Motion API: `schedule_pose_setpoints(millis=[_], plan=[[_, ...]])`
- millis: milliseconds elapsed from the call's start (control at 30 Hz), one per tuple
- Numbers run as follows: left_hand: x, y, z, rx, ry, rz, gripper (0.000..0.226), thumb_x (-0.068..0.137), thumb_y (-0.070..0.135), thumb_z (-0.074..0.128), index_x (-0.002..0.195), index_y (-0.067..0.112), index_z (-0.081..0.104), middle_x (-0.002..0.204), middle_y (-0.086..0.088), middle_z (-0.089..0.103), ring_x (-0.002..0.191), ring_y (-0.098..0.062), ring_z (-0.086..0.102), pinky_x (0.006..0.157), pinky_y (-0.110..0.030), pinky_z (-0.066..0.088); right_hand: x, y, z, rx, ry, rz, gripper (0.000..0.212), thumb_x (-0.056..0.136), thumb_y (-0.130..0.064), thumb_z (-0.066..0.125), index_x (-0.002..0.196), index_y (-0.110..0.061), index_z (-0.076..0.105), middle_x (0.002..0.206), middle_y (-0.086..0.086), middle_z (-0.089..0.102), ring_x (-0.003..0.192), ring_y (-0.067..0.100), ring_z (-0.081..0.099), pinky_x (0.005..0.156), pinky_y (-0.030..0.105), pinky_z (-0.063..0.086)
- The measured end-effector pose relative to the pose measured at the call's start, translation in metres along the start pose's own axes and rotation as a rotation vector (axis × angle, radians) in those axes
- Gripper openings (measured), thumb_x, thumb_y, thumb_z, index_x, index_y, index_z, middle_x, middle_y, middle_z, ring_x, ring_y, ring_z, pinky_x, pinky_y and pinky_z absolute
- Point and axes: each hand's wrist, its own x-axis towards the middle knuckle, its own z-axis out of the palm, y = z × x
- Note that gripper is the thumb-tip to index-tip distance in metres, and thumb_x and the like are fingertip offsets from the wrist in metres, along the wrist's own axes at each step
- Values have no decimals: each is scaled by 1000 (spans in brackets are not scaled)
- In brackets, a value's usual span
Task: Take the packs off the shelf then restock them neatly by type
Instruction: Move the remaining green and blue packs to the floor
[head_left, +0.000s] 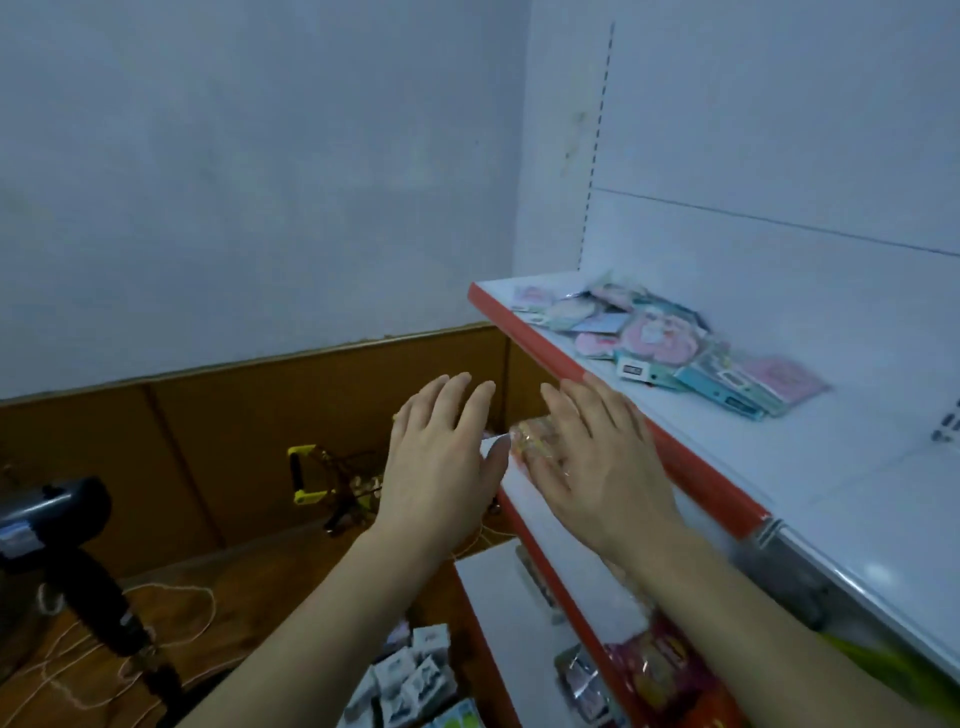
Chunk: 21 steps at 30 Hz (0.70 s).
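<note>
Two hands: left hand (441, 457), right hand (602, 462). Three shelf tiers; one heap of packs (670, 343) on the top shelf (779, 457), count indistinct.

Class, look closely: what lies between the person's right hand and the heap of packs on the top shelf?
In the head view, only the shelf's red front edge and bare white shelf top separate the right hand from the packs.

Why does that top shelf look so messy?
The packs on the top shelf lie in a jumbled heap, overlapping and tilted every which way, pink ones mixed with blue. Nothing is lined up or sorted by type. Both hands hover lower down, not touching them.
</note>
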Motion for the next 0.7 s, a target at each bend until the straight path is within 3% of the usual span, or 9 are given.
schedule_pose_setpoints(millis=[133,300,433,533,700], plan=[[0,32,-14,-54,32,216,58,99,54,47,150,30,37,160,3,33,150,-22,23,118,-40,9,-30,10,-42,-91,74,168,71,99,-65,15,148,-19,41,152,10,43,145,33,32,115,57,33],[-13,91,-15,-144,25,463,56,97,51,51,147,26,43,154,-1,42,145,-23,33,118,-41,18,-96,21,-90,-279,133,379,62,97,-56,40,147,-20,42,156,11,39,147,31,27,119,53,25],[-35,148,-14,-264,58,642,51,97,48,51,141,21,49,146,-5,50,138,-25,40,114,-44,32,-155,31,-134,-364,157,515,66,96,-56,32,148,-17,44,158,11,37,149,31,24,119,56,27],[-59,195,-18,-400,51,749,53,97,47,45,140,18,50,145,-7,51,137,-28,42,112,-47,35,-206,42,-168,-476,186,619,67,96,-56,33,147,-16,46,155,12,40,148,32,29,117,55,29],[-109,276,-27,-585,22,949,53,96,44,48,140,14,52,143,-11,51,134,-32,45,109,-50,39,-297,53,-224,-630,357,637,56,97,-43,55,136,-3,58,140,20,56,136,39,46,108,57,39]])
